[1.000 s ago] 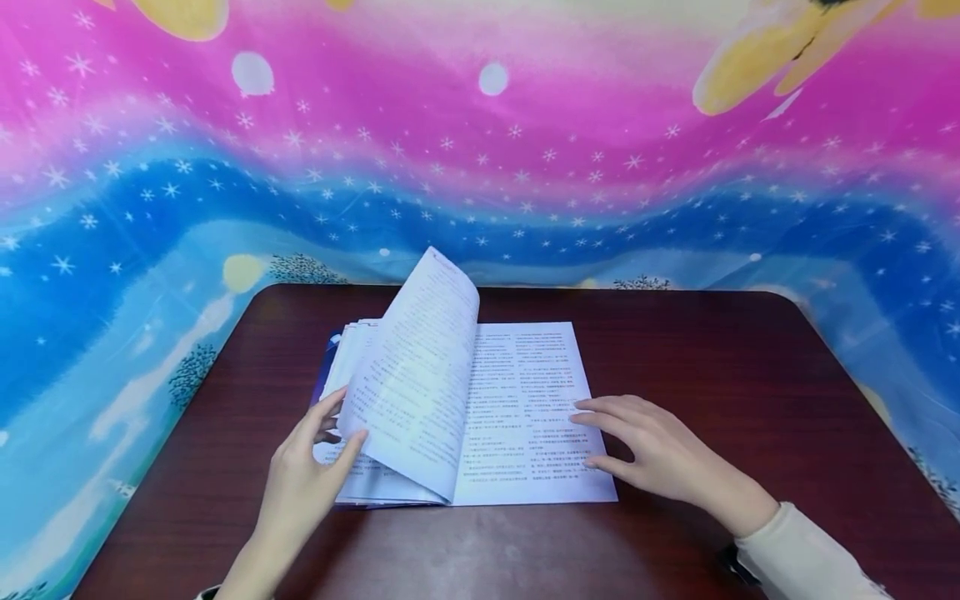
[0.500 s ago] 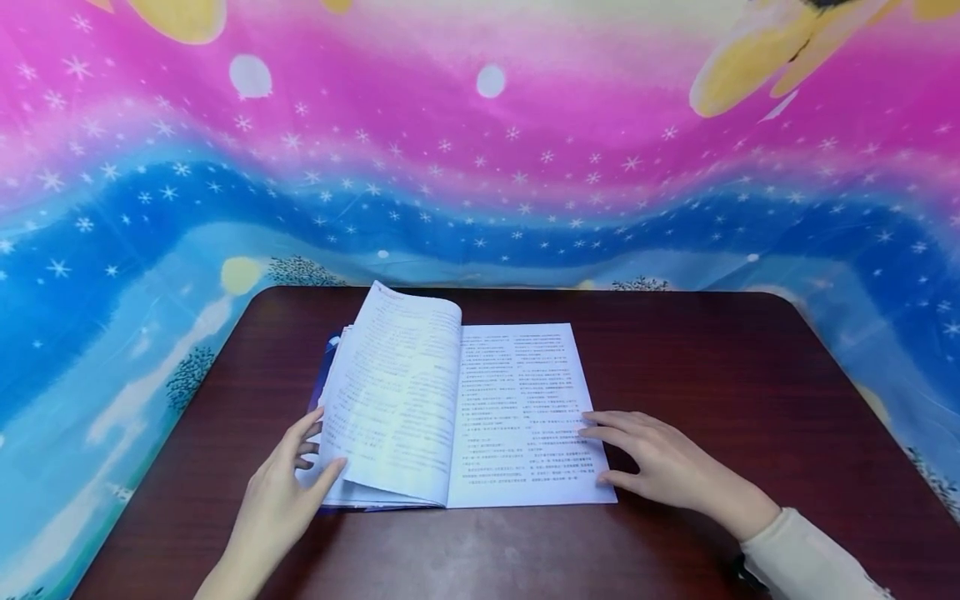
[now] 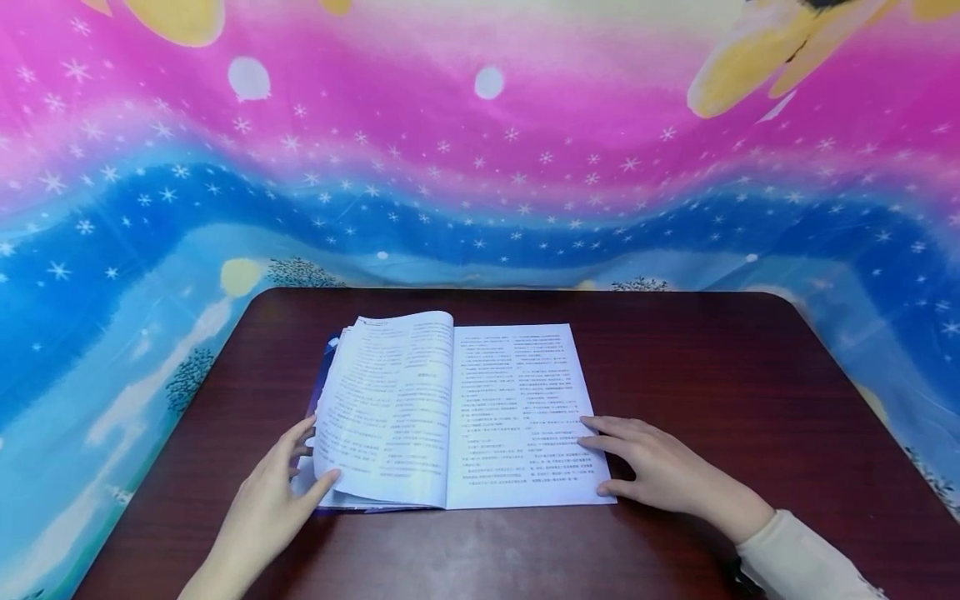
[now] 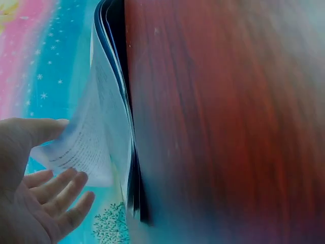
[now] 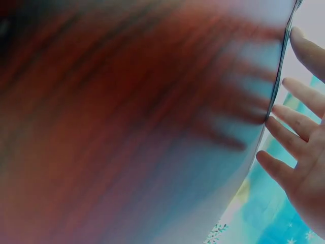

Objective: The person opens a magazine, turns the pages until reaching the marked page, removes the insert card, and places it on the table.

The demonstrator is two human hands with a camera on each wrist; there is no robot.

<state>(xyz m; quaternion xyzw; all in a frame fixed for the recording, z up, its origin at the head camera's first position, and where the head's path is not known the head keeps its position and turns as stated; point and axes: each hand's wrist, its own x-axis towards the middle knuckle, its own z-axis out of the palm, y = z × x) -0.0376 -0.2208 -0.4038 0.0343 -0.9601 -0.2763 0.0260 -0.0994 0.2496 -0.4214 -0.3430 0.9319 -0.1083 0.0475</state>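
Note:
An open magazine (image 3: 517, 408) lies on the dark wooden table, printed pages on both sides. Its left page (image 3: 390, 417) bulges slightly near the spine. My left hand (image 3: 262, 500) is at that page's lower left edge, thumb over the edge and fingers spread beside it. In the left wrist view, the page (image 4: 84, 142) reaches between the thumb and relaxed fingers of my left hand (image 4: 35, 178). My right hand (image 3: 667, 467) rests its fingertips along the right page's outer edge. The right wrist view shows the fingers of my right hand (image 5: 304, 147) spread beside the magazine's edge.
The brown table (image 3: 712, 367) extends around the magazine, with rounded far corners. Behind it and along its sides hangs a pink and blue cloth (image 3: 420, 167) with snowflakes. A dark blue cover edge (image 3: 327, 367) shows under the left pages.
The raised page has come down to the left onto the left stack. My left hand has moved left and toward me with it; my right hand has shifted slightly toward me.

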